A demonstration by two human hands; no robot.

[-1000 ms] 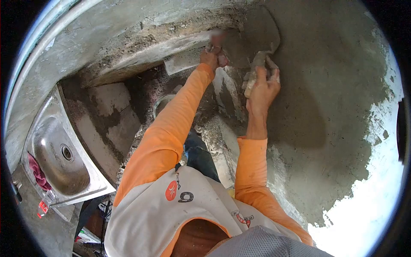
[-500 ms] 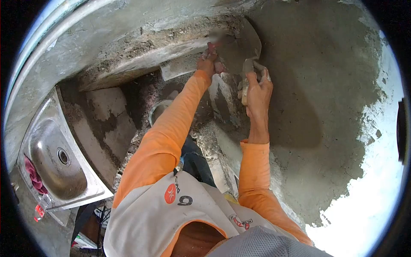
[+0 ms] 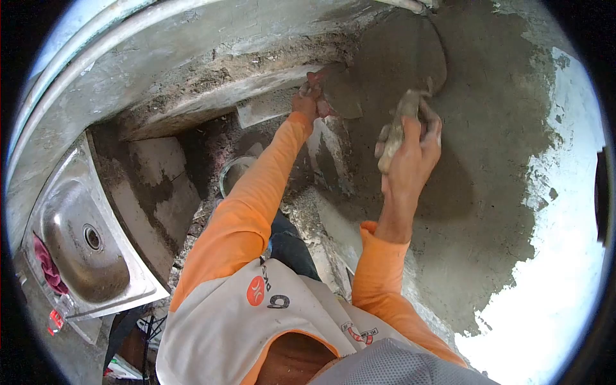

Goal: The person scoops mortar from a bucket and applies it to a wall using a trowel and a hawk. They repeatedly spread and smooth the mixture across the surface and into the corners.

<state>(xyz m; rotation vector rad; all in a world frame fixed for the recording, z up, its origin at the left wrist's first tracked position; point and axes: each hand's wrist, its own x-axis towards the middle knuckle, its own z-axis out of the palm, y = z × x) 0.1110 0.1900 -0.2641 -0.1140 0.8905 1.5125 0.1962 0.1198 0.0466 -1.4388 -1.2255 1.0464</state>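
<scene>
My right hand (image 3: 414, 151) is closed around the worn, mortar-caked handle of a trowel (image 3: 435, 61). The trowel's grey blade lies against the wet plaster on the wall (image 3: 462, 128), and its left edge blends into the plaster. To the left, my left hand (image 3: 307, 106) is closed on the red grip of a flat, grey-coated tool (image 3: 340, 93). Its exact kind is hard to make out. That flat part is beside the plastered wall, near the end of a rough concrete ledge (image 3: 212, 96).
A steel sink (image 3: 96, 237) with a dark pink cloth (image 3: 50, 263) stands at the left. Below my left forearm is a round container (image 3: 234, 173), partly hidden. Pipes (image 3: 83, 54) run along the upper left. Unplastered white wall (image 3: 532, 301) shows at the right.
My right hand and the trowel have moved right across the wall, away from the left hand's tool, uncovering its flat grey part. My left hand has stayed nearly in place.
</scene>
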